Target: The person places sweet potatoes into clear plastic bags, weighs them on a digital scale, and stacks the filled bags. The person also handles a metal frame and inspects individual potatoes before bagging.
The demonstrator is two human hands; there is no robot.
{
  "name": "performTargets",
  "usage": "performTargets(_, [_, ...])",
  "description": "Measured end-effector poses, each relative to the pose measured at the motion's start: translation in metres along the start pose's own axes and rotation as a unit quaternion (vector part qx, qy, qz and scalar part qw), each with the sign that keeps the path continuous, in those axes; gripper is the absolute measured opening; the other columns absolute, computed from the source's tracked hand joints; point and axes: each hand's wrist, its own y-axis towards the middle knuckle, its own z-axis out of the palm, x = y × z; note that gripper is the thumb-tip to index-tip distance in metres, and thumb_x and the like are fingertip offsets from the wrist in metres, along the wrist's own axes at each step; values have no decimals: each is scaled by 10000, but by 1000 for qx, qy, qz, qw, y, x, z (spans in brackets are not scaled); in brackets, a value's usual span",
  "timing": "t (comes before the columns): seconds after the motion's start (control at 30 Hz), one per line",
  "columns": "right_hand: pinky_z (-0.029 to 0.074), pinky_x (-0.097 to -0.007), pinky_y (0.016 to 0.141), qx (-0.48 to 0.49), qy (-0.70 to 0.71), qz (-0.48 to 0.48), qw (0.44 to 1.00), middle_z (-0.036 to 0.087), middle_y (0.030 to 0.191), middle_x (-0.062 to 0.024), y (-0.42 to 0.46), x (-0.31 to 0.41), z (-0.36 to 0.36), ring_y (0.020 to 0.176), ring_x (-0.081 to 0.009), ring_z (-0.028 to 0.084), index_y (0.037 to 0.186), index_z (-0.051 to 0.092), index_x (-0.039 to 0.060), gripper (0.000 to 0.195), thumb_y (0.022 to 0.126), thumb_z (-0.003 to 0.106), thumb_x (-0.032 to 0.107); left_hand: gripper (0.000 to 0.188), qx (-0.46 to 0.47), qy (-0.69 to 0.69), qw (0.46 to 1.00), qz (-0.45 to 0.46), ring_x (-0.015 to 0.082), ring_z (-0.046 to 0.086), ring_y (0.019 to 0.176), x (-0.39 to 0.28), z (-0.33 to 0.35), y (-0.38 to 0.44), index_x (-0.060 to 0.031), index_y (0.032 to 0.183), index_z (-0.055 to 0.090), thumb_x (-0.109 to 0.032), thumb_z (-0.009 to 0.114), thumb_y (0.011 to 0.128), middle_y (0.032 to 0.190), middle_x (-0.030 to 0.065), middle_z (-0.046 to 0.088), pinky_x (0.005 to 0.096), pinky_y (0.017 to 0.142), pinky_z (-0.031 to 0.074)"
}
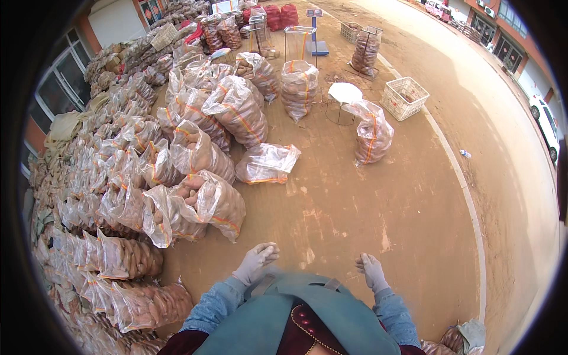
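Both my hands wear pale gloves and hang above the brown floor in front of my body. My left hand (pixel 259 262) has its fingers curled together, with nothing visible in them. Nearest to it stands an open-topped clear plastic sack (pixel 224 204) of what look like sweet potatoes, with orange-striped sides. My right hand (pixel 372 270) is also loosely curled, holds nothing that I can see and touches nothing. Farther ahead, a flattened plastic sack (pixel 268 163) lies beside the filled sacks. A partly filled sack (pixel 373 135) with a slumped top stands ahead on the right.
Rows of filled sacks (pixel 137 257) line the left side. Ahead are a white-topped stool (pixel 345 92), a plastic crate (pixel 404 98), a sack on a metal stand (pixel 366 53) and a platform scale (pixel 320 48). A pale line (pixel 457 171) borders the road, where a white car (pixel 545 122) stands.
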Motion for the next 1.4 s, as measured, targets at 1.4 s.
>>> performTargets(1.4, [497,-243,733,-13,171,-268,948,633,888,-60,399,479,-356,804,-97,587,1072,566,-8,289,985,511,262,355,552,-355,722,-217,158,388,1274,-202,713,500,-7,1317,426,-171,307,1025,1327,78,446,306,1156,231])
